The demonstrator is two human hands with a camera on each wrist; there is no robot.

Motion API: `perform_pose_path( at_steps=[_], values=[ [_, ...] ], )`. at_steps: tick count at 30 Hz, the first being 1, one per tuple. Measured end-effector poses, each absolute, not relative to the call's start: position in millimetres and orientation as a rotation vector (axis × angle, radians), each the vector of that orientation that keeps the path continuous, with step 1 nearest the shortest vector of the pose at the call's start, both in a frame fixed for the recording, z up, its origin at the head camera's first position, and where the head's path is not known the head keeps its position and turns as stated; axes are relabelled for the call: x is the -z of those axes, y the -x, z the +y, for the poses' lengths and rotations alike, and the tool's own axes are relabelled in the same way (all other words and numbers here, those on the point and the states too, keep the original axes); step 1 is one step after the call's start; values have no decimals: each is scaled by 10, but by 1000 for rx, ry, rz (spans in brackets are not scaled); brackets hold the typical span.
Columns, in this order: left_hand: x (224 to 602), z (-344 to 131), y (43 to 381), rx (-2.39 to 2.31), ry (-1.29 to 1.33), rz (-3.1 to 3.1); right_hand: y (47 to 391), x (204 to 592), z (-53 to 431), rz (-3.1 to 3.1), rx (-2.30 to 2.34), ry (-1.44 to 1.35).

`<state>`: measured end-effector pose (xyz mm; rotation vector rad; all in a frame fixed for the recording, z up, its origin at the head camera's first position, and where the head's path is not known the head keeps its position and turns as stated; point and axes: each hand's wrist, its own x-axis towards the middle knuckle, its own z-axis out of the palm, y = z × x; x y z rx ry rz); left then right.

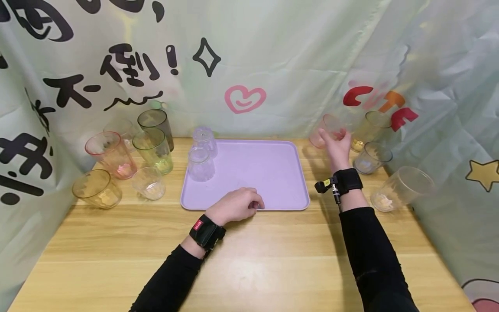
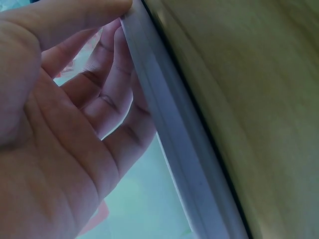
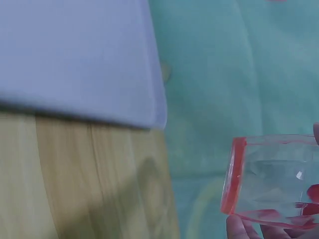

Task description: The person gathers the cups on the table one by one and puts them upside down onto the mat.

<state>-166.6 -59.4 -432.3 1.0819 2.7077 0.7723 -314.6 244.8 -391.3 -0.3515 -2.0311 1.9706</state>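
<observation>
My right hand (image 1: 338, 145) grips a clear, red-tinted cup (image 1: 316, 138) near the back right of the table, beyond the tray's right edge. In the right wrist view this cup (image 3: 274, 179) shows a thick red band at one end, and fingertips (image 3: 239, 229) lie along its side. My left hand (image 1: 236, 204) is at the front edge of a lilac tray (image 1: 265, 173). Its thumb and fingers pinch the tray rim (image 2: 169, 109) in the left wrist view. Two clear cups, a front one (image 1: 201, 167) and a back one (image 1: 204, 141), stand upside down on the tray's left side.
At the left are several cups, among them a red one (image 1: 113, 156), a green one (image 1: 153, 151), a dark one (image 1: 161, 123) and an amber one (image 1: 97, 190). Right of my right hand stand an amber cup (image 1: 370, 130), a bluish cup (image 1: 372, 158) and a tall clear cup (image 1: 401, 188).
</observation>
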Motion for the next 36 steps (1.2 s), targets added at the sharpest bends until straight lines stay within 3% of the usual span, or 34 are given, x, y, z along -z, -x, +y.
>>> perform_pose_path(
  at_steps=[12, 18, 27, 36],
  values=[
    [4307, -614, 1667, -779, -1046, 2688, 3286, 4317, 2251, -1761, -2203, 117],
    [4261, -644, 1660, -739, -1019, 2692, 3084, 4285, 1974, -1693, -2347, 10],
    [4228, -717, 1677, -780, -959, 2652, 2455, 3891, 1458, -1917, -2288, -95],
    [4169, -794, 1779, -988, -779, 2991, 2285, 3977, 1270, -1869, -2409, -292]
  ],
)
